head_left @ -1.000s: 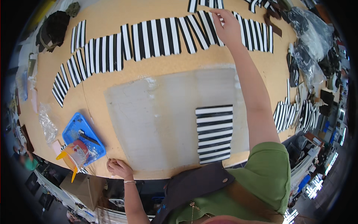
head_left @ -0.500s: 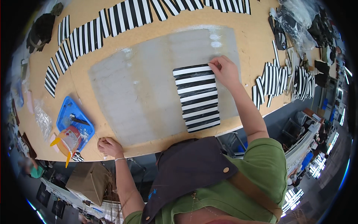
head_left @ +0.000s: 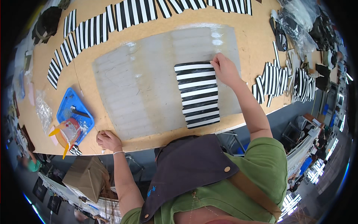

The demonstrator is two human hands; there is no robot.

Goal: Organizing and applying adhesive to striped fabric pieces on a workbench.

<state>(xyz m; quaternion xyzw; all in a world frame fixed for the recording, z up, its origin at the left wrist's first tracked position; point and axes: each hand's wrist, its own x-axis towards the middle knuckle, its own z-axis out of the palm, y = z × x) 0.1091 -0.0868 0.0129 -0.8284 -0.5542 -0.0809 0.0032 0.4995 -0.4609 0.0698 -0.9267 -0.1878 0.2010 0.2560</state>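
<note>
A column of black and white strips (head_left: 197, 95) lies crosswise on a large grey sheet (head_left: 149, 86) on the table, its strips edge to edge. My right hand (head_left: 225, 70) is at the column's far right corner, thumb and forefinger pinched on the end of the farthest strip, a black one (head_left: 194, 63). My left hand (head_left: 109, 141) rests at the table's near edge, left of the sheet, with its fingers curled in. Whatever those fingers may hold is hidden.
A blue tray (head_left: 86, 112) with a dark-handled tool and a reddish tub (head_left: 71, 128) stand at left. Striped pieces (head_left: 136, 15) curve along the far side; more strips (head_left: 274, 80) are heaped at right, near clear plastic bags (head_left: 298, 28).
The whole view has shifted slightly. My right hand stays at the same corner of the strip column, and my left hand still rests by the table edge.
</note>
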